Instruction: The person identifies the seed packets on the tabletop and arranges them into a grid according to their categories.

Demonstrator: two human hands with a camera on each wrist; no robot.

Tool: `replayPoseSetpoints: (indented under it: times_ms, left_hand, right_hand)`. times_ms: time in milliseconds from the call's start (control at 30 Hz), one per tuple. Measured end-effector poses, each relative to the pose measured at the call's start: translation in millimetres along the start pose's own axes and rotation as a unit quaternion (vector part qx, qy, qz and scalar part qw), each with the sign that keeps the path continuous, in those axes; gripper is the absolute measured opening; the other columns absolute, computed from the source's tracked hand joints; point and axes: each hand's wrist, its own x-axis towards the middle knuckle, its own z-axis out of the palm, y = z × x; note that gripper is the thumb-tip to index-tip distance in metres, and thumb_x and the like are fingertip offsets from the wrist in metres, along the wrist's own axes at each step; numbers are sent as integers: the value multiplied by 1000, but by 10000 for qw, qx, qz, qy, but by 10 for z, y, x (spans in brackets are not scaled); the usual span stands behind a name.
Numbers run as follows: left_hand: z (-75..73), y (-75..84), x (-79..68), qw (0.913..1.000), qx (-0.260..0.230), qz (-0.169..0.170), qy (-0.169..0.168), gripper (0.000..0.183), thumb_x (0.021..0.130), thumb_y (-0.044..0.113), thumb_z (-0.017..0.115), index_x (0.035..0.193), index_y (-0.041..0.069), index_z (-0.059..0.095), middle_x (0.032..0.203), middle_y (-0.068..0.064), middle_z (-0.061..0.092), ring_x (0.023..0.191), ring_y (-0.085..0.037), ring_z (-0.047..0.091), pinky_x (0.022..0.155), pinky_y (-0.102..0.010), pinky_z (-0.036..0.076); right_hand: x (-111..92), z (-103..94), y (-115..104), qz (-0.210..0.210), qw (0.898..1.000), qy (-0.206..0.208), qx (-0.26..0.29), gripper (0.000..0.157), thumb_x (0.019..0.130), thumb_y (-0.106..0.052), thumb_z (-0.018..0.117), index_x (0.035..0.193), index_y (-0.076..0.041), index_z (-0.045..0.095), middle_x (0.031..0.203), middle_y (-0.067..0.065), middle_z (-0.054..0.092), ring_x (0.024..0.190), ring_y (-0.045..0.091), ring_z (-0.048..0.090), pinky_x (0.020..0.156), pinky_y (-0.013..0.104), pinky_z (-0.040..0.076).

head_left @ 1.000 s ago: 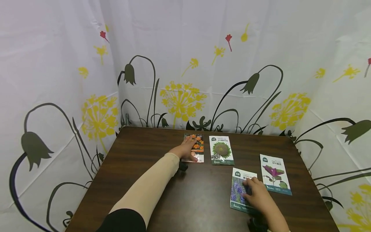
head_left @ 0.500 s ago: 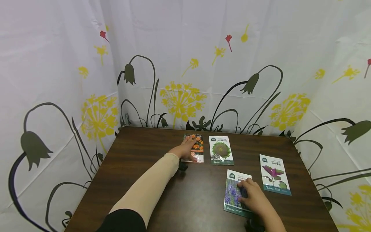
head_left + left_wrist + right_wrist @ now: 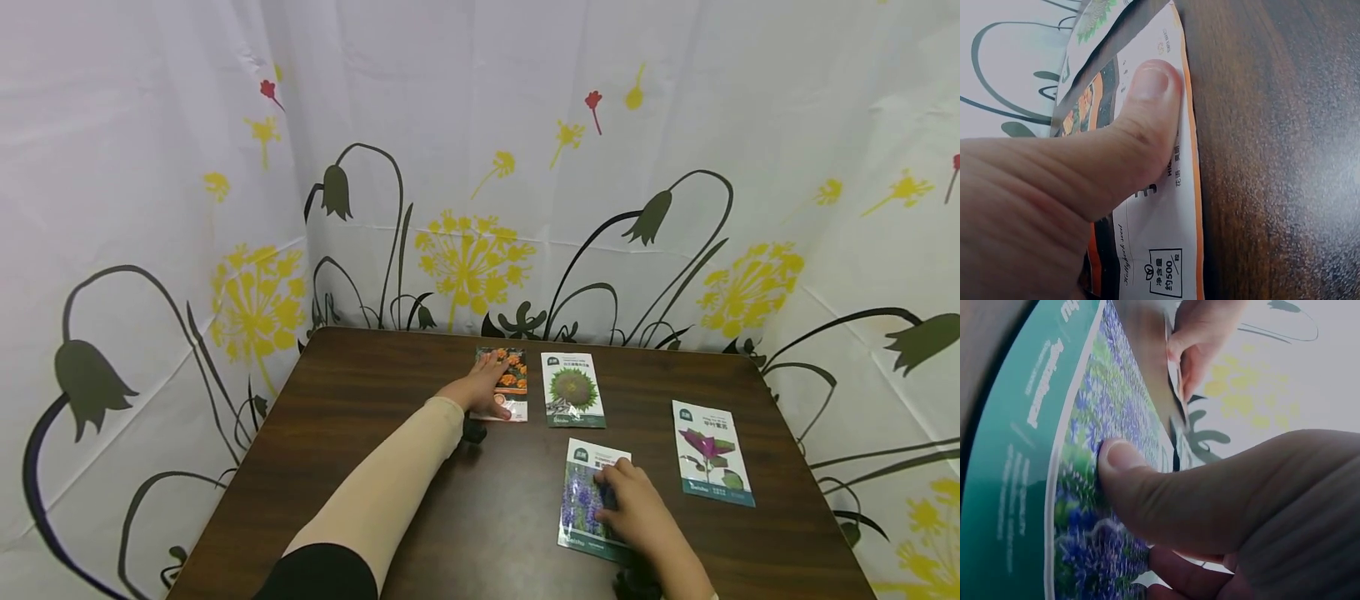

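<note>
My left hand (image 3: 478,389) lies spread over a seed packet with orange flowers (image 3: 513,379) at the table's back edge. In the left wrist view its thumb (image 3: 1154,119) rests on the white lower part of that packet. Near the front, my right hand (image 3: 637,510) presses on a seed packet with purple-blue flower spikes (image 3: 579,500), thumb and fingertips spread on its face. The right wrist view shows the thumb (image 3: 1147,487) on the flower picture, above a green band; part of the packet is hidden under the hand.
A seed packet with a round green flower head (image 3: 573,387) lies right of the orange one. Farther right is a packet with a magenta flower (image 3: 712,454). The dark wooden table (image 3: 352,400) meets a white flower-printed curtain (image 3: 480,125) behind it.
My right hand has slid the purple-blue flower packet leftward across the table, away from the magenta flower packet. The left hand stays in place on the orange flower packet.
</note>
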Motion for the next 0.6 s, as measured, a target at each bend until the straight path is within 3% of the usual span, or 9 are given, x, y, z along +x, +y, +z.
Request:
replayPoseSetpoints:
  times_ms: [600]
  left_hand:
    - [-2, -7, 17, 9999, 91, -18, -141, 119, 92, 41, 90, 178, 15, 11, 184, -16, -11, 172, -36, -11, 138, -56, 17]
  right_hand:
    - [123, 209, -247, -496, 9986, -86, -172, 50, 70, -15, 103, 111, -14, 73, 98, -5, 55, 94, 18, 54, 85, 44, 49]
